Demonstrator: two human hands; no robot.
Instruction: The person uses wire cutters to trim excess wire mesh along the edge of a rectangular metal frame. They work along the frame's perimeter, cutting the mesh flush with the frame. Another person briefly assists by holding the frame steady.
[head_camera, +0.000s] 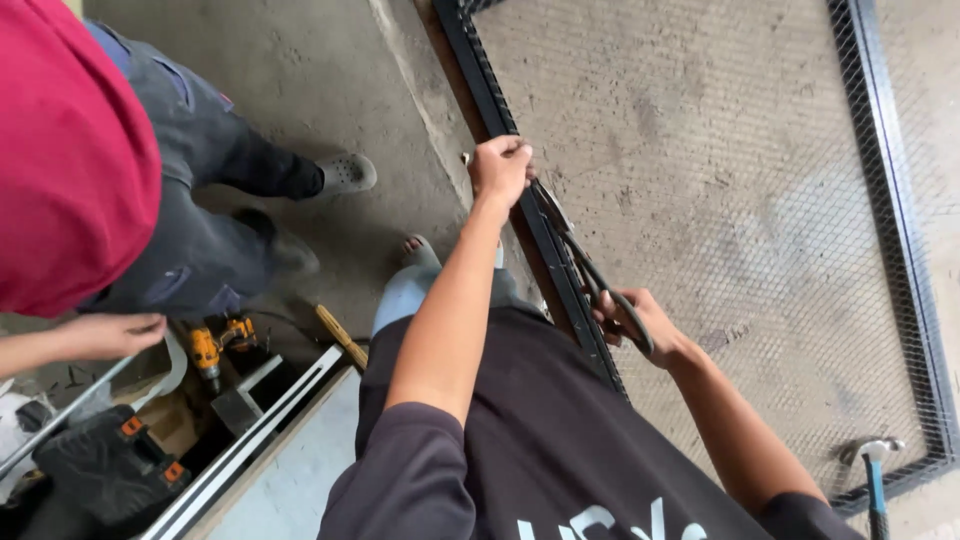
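While hands grip shears, mesh frame over concrete floor

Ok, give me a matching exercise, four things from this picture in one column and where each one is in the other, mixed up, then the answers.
Things:
1. Shears
2. Hammer
3. Drill
4. Left hand

Places:
A. lower left, by the other person's hand
B. on the frame edge
C. in the right hand, along the frame
D. on the mesh, lower right corner

Pairs: 1-C, 2-D, 3-A, 4-B
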